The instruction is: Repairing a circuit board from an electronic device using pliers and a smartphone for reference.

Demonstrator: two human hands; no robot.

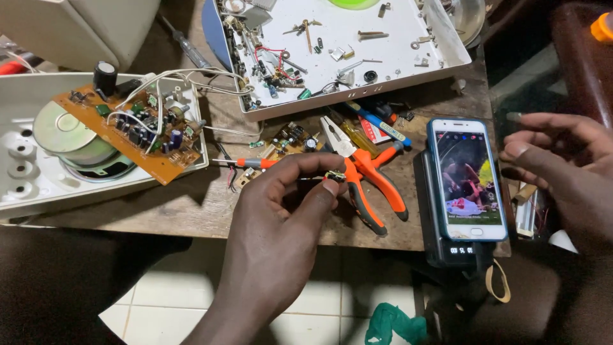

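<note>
Currently my left hand [281, 211] pinches a small component [334, 175] at frame centre. My right hand [562, 172] hovers spread and empty beside the phone [467, 179]. Circuit board [131, 131], upper left, lies exposed with wires attached; casing unassembled.

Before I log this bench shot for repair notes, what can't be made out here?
Head view only:
- Tiny part pinched in the left hand: too small to identify.
- Right hand: blurred, cut by the right edge.
- Round silver speaker: partly hidden under the orange circuit board.
- Black box: mostly covered by the blue-cased smartphone.
</note>
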